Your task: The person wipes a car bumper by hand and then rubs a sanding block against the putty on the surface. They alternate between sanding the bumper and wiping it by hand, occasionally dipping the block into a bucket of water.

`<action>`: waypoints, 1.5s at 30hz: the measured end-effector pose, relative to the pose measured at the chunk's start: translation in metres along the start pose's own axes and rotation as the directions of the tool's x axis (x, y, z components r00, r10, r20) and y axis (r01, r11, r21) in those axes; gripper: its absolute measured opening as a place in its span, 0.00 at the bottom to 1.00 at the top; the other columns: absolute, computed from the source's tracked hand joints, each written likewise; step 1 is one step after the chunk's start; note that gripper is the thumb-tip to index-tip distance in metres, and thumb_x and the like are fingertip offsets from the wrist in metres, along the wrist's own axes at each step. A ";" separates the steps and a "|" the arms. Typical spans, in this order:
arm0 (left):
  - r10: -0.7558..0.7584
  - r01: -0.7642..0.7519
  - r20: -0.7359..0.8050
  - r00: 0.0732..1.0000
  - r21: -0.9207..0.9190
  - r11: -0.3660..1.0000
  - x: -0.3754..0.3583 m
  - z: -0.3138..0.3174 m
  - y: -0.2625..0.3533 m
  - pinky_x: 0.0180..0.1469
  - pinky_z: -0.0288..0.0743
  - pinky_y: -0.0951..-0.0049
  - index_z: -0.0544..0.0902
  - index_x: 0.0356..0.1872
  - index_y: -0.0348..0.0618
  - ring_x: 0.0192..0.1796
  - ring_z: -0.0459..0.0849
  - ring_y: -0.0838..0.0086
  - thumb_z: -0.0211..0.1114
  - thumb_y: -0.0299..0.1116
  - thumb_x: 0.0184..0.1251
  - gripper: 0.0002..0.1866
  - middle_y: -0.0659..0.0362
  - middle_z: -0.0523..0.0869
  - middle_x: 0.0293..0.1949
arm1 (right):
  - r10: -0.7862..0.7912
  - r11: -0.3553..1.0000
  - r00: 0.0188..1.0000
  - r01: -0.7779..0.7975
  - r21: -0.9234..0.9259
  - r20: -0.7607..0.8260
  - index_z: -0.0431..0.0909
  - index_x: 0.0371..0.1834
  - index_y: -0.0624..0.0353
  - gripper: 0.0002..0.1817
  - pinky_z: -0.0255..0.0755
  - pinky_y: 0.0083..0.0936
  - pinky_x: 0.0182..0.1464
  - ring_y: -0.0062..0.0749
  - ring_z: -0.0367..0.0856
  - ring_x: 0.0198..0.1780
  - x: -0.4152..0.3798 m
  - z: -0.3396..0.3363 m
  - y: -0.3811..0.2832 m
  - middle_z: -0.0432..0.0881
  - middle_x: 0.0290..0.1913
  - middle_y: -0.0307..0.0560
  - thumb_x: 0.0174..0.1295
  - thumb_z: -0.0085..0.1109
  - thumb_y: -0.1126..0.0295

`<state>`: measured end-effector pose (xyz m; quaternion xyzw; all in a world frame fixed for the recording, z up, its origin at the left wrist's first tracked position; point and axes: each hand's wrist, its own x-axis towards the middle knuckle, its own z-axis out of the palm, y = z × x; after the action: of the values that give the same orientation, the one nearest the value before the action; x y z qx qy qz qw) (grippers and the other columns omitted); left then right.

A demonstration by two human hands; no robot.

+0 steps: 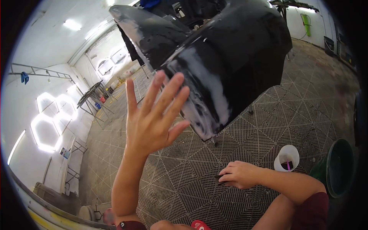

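Observation:
My left hand (151, 115) is raised with its fingers spread, holding nothing, in front of the lower left edge of a black car body panel (249, 50). Whitish, wet-looking patches (207, 84) run down the panel near that hand. Lower and to the right, my right hand (239, 175) is closed on a thin dark pad (221, 179), which sticks out between its fingers. This hand is apart from the panel, above the grid-patterned floor.
A white bucket (286, 158) with a dark item and a pink strip inside stands at the right, beside a dark green bin (340, 168). Stands with parts (90, 94) and lit hexagonal lamps (46, 132) are at the left. A green item (306, 25) hangs on the back wall.

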<state>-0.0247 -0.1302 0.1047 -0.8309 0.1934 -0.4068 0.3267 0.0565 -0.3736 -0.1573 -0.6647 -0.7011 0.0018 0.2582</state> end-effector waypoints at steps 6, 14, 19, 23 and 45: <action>0.160 -0.156 0.085 0.983 -0.052 0.986 -0.043 0.030 0.057 0.85 0.32 0.35 0.76 0.75 0.53 0.85 0.60 0.66 0.56 0.63 0.75 0.36 0.65 0.69 0.81 | 0.165 0.986 0.979 -0.165 0.010 -0.120 0.83 0.59 0.54 0.19 0.77 0.41 0.63 0.46 0.83 0.59 -0.042 -0.046 -0.009 0.85 0.58 0.49 0.66 0.70 0.65; 0.380 -0.293 0.086 0.921 -0.488 0.822 -0.085 0.067 0.128 0.80 0.63 0.47 0.84 0.60 0.37 0.73 0.77 0.60 0.62 0.53 0.76 0.28 0.52 0.82 0.68 | 0.471 0.270 0.033 -0.957 0.108 -0.882 0.70 0.75 0.68 0.24 0.65 0.39 0.76 0.53 0.74 0.75 -0.373 -0.124 0.011 0.76 0.72 0.63 0.80 0.50 0.69; 0.530 -0.399 0.043 0.847 -0.607 0.687 -0.086 0.096 0.176 0.75 0.72 0.53 0.86 0.45 0.38 0.55 0.84 0.65 0.68 0.40 0.69 0.14 0.55 0.86 0.49 | 0.606 -0.309 -0.358 -0.929 0.204 -0.711 0.73 0.72 0.65 0.25 0.69 0.40 0.72 0.51 0.77 0.71 -0.664 -0.105 0.043 0.78 0.70 0.61 0.74 0.57 0.67; 0.634 -0.357 0.175 0.753 -0.701 0.617 -0.077 0.106 0.209 0.75 0.72 0.54 0.87 0.38 0.42 0.49 0.85 0.70 0.68 0.34 0.65 0.07 0.61 0.87 0.39 | 0.854 -0.330 -0.294 -0.944 -0.011 -0.429 0.74 0.72 0.65 0.25 0.69 0.38 0.72 0.49 0.77 0.71 -0.676 -0.078 0.038 0.78 0.70 0.60 0.77 0.53 0.65; 0.535 -0.559 0.310 0.786 -0.014 0.829 0.041 0.038 0.148 0.89 0.37 0.47 0.74 0.75 0.40 0.84 0.60 0.66 0.58 0.42 0.72 0.32 0.56 0.68 0.81 | 0.173 0.776 0.971 -0.239 -0.584 -0.167 0.83 0.58 0.60 0.22 0.74 0.42 0.65 0.50 0.81 0.61 -0.028 -0.349 -0.066 0.85 0.57 0.53 0.60 0.70 0.69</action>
<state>0.0222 -0.2452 0.0061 -0.7777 0.3575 -0.1706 0.4881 0.1218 -0.5260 0.1584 -0.7839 -0.5739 -0.2265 0.0687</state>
